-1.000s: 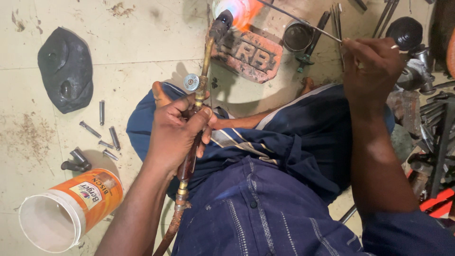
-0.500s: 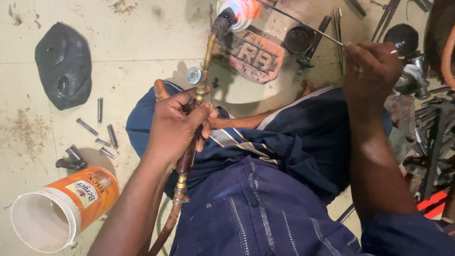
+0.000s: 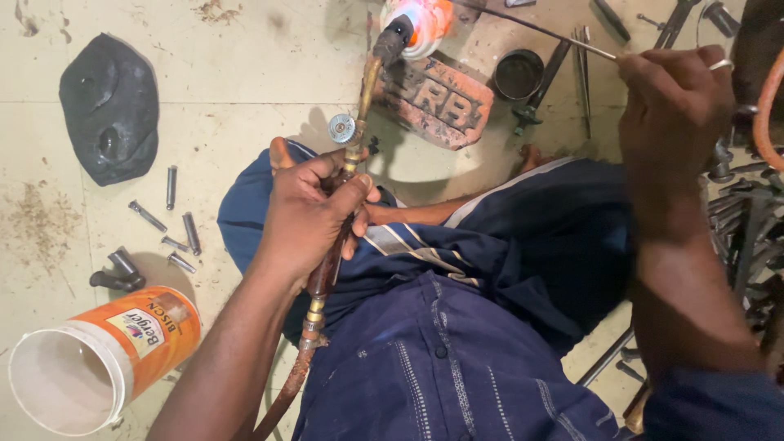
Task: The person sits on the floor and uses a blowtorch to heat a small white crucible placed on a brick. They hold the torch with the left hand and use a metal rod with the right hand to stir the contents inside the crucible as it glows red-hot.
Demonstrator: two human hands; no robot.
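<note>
Pointing up-frame: torch (image 3: 359,155), lengthwise.

Your left hand (image 3: 306,216) closes on a brass-coloured metal torch (image 3: 353,171), dull and tarnished, with a knurled steel knob and a worn, reddish rubber hose below. Your right hand (image 3: 674,98) pinches a thin, bare metal rod (image 3: 539,29). The brick (image 3: 437,102) under the flame looks rough and scorched. The floor (image 3: 237,73) is matt, stained tile. You see dull grey steel bolts (image 3: 171,216), a glossy orange plastic bucket (image 3: 98,359) and soft navy cloth trousers (image 3: 457,351).
</note>
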